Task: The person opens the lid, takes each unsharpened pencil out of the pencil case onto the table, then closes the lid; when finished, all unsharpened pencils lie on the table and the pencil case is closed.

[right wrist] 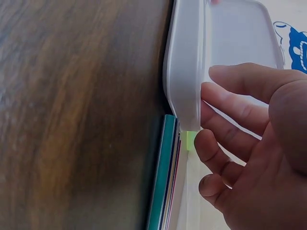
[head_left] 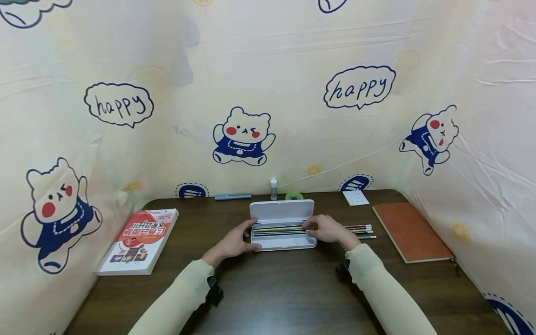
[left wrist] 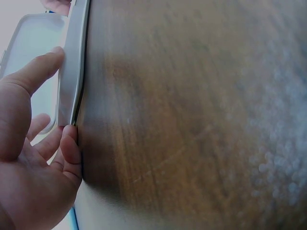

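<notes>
A white pencil case (head_left: pixel 277 243) lies with its lid (head_left: pixel 282 210) raised. Several pencils (head_left: pixel 276 229) lie lengthwise inside. My left hand (head_left: pixel 234 239) grips the case's left end, its thumb on the front wall in the left wrist view and its fingers around the end. At the other end, my right hand (head_left: pixel 328 229) reaches over the rim, fingertips at the pencils in the head view. In the right wrist view its fingers are loosely bent, thumb apart from them, with no pencil showing between. More pencils (head_left: pixel 363 228) lie just right of the case, partly behind that hand.
A red-and-white book (head_left: pixel 140 237) lies at the left, a brown notebook (head_left: pixel 412 231) at the right. Along the back edge are a blue pen-like item (head_left: pixel 232 197), a glue stick (head_left: pixel 274 190), a green tape roll (head_left: pixel 294 196) and a white card (head_left: pixel 356 197).
</notes>
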`<state>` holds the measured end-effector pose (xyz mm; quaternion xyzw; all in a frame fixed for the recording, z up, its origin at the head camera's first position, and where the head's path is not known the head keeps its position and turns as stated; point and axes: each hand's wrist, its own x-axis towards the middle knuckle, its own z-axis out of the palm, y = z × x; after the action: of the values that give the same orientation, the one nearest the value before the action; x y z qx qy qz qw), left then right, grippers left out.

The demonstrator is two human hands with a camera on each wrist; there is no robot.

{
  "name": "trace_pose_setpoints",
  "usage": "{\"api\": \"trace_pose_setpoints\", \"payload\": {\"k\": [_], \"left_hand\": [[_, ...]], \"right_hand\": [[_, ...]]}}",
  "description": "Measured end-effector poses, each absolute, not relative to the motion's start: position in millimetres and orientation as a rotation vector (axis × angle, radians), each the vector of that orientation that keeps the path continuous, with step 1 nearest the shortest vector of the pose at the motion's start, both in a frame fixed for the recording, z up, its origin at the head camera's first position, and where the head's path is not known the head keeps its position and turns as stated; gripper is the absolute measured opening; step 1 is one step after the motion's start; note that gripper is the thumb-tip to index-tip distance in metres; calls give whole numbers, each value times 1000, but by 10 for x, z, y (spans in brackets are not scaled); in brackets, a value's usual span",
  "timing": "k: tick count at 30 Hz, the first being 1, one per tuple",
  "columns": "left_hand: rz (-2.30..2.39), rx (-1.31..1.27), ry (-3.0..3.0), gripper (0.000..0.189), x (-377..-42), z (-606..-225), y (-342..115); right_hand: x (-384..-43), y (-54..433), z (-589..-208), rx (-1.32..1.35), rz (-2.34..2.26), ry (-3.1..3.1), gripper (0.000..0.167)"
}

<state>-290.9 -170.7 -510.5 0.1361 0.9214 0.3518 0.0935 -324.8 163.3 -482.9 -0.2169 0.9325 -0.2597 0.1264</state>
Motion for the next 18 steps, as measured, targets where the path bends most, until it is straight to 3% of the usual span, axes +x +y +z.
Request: {"api": "trace_pose_setpoints", "payload": {"k": [18], "left_hand": [[1039,341,2726,87,-2900,-5060,-1676]], "right_hand": [[-3268,1560,-4875,-785,-638,2751,14]]}}
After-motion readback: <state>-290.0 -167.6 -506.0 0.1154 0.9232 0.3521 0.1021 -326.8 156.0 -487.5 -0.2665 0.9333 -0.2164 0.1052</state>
